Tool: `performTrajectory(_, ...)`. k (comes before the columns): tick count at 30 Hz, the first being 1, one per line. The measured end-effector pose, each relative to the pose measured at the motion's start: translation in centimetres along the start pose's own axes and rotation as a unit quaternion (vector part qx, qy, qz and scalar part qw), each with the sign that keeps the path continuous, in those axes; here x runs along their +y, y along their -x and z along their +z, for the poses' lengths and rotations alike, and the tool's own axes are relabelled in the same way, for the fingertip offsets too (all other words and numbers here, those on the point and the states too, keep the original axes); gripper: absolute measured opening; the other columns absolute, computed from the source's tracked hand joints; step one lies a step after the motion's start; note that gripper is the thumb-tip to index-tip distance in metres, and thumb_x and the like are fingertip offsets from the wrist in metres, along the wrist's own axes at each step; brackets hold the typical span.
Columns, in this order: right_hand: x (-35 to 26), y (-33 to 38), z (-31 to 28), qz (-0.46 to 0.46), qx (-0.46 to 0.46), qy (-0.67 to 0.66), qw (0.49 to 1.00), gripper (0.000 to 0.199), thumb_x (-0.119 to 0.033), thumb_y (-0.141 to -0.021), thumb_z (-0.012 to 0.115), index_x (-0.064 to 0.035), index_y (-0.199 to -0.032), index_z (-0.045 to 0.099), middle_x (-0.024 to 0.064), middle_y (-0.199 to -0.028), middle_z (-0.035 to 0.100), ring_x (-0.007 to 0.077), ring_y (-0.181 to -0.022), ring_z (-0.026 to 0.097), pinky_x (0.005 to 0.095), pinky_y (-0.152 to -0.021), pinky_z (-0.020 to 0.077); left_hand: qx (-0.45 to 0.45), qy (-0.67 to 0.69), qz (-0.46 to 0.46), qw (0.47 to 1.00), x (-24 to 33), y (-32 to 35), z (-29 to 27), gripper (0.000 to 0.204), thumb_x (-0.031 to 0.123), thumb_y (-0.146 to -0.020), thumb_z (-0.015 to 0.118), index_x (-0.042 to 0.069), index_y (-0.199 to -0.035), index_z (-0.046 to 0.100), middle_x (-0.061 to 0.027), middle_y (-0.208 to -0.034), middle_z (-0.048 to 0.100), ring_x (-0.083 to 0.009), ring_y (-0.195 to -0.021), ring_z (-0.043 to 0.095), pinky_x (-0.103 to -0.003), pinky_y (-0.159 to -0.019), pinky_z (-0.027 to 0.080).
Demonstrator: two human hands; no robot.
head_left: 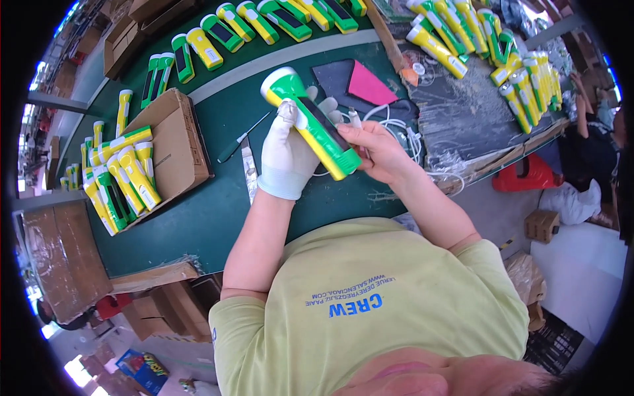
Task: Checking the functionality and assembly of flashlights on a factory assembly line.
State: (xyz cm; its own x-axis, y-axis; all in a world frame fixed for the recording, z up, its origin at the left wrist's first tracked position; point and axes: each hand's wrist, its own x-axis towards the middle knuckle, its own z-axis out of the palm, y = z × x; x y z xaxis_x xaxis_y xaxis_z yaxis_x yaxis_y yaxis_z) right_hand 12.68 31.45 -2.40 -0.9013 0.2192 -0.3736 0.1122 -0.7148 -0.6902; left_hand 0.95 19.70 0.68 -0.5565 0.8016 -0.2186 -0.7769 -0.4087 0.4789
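Over a dark green table [218, 211] I hold a green and yellow flashlight [310, 119] in both hands. My left hand [285, 158], in a white glove, wraps the flashlight's body from the left, with the white-rimmed head pointing up and away. My bare right hand [378, 150] pinches the yellow tail end near the lower right. A dark strip runs along the flashlight's upper face.
An open cardboard box [173, 148] of similar flashlights lies at the left. More flashlights line the table's far side [224, 30] and pile up at the right [522, 79]. A screwdriver [241, 140], a metal blade [249, 173], white cables [399, 129] and a pink cloth [366, 84] lie close by. Another person [594, 145] is at the right.
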Motion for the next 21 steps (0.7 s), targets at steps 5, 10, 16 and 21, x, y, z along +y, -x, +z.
performTrajectory(5, -1.8, 0.5, 1.0, -0.019, 0.042, 0.159, 0.986, 0.034, -0.032, -0.099, 0.055, -0.0002, -0.103, 0.067, 0.009, -0.083, 0.07, 0.0047, -0.051, 0.053, 0.0182, -0.042, 0.0336, -0.041, -0.081, 0.03, 0.995, -0.1, -1.3, -1.7, 0.046, 0.038, -0.092, 0.064, 0.007, -0.121, 0.047, -0.0096, -0.107, 0.059, -0.0236, -0.101, 0.057, -0.039, -0.092, 0.047)
performTrajectory(10, -1.9, 2.7, 3.8, -0.243, 0.088, 0.708, 0.657, 0.07, -0.046, -0.067, 0.081, 0.0003, -0.115, 0.062, 0.0214, -0.095, 0.067, 0.0397, -0.077, 0.067, 0.0454, -0.069, 0.0535, 0.0, -0.261, 0.121, 0.958, -1.0, -0.4, 0.1, 0.037, 0.022, -0.094, 0.062, 0.002, -0.12, 0.046, -0.0077, -0.103, 0.061, -0.013, -0.092, 0.058, -0.029, -0.081, 0.048)
performTrajectory(16, -12.1, 3.9, -1.5, -0.383, 0.205, 0.197, 0.879, 0.03, -0.018, -0.09, 0.065, 0.003, -0.11, 0.062, 0.0077, -0.096, 0.067, 0.0114, -0.074, 0.064, 0.0251, -0.065, 0.0515, -0.013, -0.284, 0.105, 0.953, 2.0, 0.5, -1.9, 0.063, 0.047, -0.097, 0.049, 0.006, -0.142, 0.033, -0.016, -0.138, 0.046, -0.0238, -0.116, 0.053, -0.034, -0.093, 0.045)
performTrajectory(21, -15.5, 2.7, -8.2, -0.25, 0.297, 0.389, 0.836, 0.035, -0.029, -0.089, 0.067, 0.0015, -0.106, 0.065, 0.0072, -0.09, 0.068, 0.013, -0.082, 0.063, 0.0268, -0.069, 0.0483, 0.166, -0.468, 0.303, 0.813, 11.8, 1.3, -6.4, 0.05, 0.035, -0.097, 0.054, 0.003, -0.134, 0.045, -0.0123, -0.131, 0.053, -0.0234, -0.116, 0.054, -0.035, -0.096, 0.044)
